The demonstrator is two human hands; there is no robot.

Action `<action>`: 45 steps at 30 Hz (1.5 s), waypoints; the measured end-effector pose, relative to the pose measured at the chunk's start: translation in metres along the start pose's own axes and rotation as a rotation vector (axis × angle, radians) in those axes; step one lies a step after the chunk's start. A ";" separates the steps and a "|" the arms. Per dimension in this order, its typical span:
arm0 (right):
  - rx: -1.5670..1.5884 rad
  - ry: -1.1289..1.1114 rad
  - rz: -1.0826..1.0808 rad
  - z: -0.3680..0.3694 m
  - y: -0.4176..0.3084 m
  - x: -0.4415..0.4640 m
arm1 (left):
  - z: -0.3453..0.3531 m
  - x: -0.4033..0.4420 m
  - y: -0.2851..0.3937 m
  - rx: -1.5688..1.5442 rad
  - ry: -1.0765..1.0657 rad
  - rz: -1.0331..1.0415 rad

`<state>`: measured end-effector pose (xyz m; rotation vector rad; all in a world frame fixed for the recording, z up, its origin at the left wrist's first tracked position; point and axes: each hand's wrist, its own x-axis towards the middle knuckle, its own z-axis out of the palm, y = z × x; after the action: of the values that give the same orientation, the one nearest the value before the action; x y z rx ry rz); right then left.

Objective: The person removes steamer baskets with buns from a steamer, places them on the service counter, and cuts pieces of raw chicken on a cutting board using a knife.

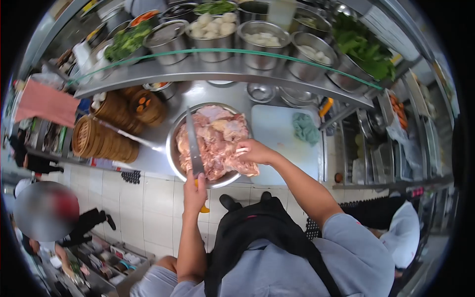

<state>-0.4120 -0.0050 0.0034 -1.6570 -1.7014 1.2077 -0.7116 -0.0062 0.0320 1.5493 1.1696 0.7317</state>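
In the head view a large metal bowl stands on the steel counter, heaped with raw chicken. My left hand is wrapped round the yellow handle of a knife. Its long blade points away from me, over the left part of the meat. At the bowl's right side my right hand grips a piece of raw chicken, which hangs over the rim towards the cutting board. My right fingertips are partly sunk in the meat. The white cutting board lies right of the bowl.
A green cloth lies on the board. Bamboo steamers are stacked at the left. Above the counter, a metal shelf bears several pots of vegetables. A co-worker stands at the lower left, and another person at the right.
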 end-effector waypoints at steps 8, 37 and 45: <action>1.022 0.485 0.112 -0.037 0.092 -0.114 | 0.017 0.006 0.026 -0.069 -0.170 -0.074; 1.467 0.109 0.243 -0.070 0.171 -0.145 | 0.122 -0.015 0.043 0.267 -0.508 -0.010; 1.070 0.057 0.218 -0.066 0.152 -0.126 | 0.126 0.004 0.053 0.223 -0.501 0.015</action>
<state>-0.2549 -0.1265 -0.0602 -1.1521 -0.5780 1.7077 -0.5825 -0.0484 0.0443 1.7943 0.8808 0.1990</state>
